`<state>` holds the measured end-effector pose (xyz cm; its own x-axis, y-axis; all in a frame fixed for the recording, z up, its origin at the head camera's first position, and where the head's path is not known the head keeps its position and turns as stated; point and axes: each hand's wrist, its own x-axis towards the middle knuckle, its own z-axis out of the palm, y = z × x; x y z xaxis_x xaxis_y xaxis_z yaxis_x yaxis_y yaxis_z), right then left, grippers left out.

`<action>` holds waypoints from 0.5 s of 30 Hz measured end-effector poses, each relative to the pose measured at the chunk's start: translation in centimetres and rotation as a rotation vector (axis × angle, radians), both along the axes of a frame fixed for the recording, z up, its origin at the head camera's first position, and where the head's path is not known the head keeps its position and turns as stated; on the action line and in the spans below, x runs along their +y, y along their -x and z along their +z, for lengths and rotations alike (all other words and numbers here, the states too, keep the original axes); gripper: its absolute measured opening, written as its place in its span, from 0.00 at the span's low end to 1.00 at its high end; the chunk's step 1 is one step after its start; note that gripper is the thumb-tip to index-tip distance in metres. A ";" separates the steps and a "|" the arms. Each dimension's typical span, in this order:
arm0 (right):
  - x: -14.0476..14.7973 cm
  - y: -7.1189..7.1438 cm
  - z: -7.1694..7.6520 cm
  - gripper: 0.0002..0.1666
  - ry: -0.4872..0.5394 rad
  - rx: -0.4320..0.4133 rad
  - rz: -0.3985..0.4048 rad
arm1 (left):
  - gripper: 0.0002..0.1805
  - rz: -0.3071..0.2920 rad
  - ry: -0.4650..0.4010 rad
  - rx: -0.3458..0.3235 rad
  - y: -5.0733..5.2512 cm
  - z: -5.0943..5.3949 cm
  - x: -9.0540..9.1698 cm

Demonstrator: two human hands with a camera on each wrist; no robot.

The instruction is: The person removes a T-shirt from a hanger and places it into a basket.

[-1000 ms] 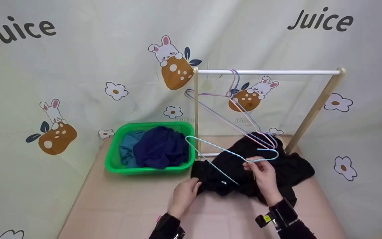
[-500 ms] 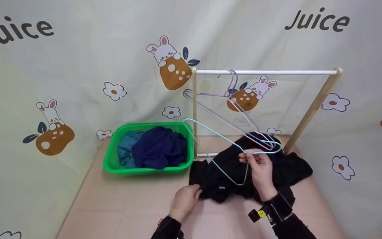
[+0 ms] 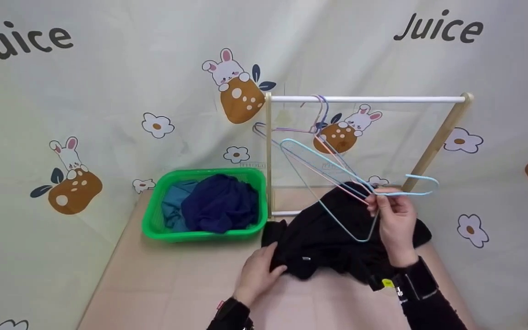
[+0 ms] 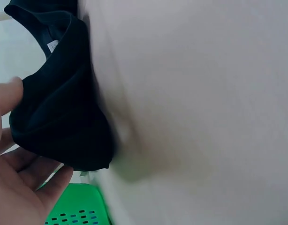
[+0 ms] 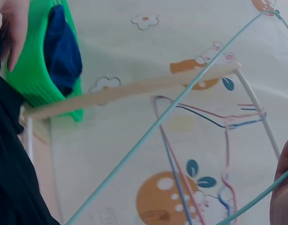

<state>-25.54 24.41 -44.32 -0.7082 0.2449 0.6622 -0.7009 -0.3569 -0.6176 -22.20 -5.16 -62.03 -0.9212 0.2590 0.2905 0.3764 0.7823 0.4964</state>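
Observation:
In the head view, my right hand [image 3: 394, 217] pinches a light blue wire hanger [image 3: 326, 162] near the base of its hook, raised above a crumpled black garment [image 3: 328, 233]. The hanger's bars cross the right wrist view, where only an edge of that hand shows. My left hand [image 3: 257, 275] touches the garment's left end, thumb and fingers spread apart. In the left wrist view, the garment's edge [image 4: 64, 108] lies between thumb and fingers, and a small white tag [image 4: 52, 45] shows inside the opening.
A green basket [image 3: 148, 224] holding purple-blue [image 3: 220, 201] and teal cloth [image 3: 174, 206] stands left of a small rack. Pink and blue hangers [image 3: 322, 119] hang from the rack's white rail [image 3: 397, 99]. One wooden post [image 3: 269, 156] stands beside the basket.
My right hand has carried the light blue hanger up and to the right, away from the garment. The left hand's thumb and fingers have spread apart at the garment's left end.

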 end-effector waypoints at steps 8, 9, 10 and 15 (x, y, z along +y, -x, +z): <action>2.6 0.3 2.6 0.07 0.086 0.006 -0.091 | 0.53 0.050 0.029 0.062 0.4 0.2 0.0; 2.8 0.3 2.9 0.07 0.095 0.013 -0.111 | 0.54 0.055 0.031 0.070 0.5 0.2 0.0; 3.2 0.4 3.2 0.07 0.105 0.021 -0.131 | 0.55 0.058 0.034 0.079 0.5 0.1 -0.1; 4.6 0.7 4.5 0.07 0.136 0.041 -0.225 | 0.59 0.075 0.049 0.115 0.6 -0.1 -0.1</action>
<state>-26.29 29.04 -39.86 -0.5992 0.4816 0.6396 -0.7954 -0.2668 -0.5443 -22.82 -5.28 -62.16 -0.8999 0.2072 0.3839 0.3681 0.8328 0.4135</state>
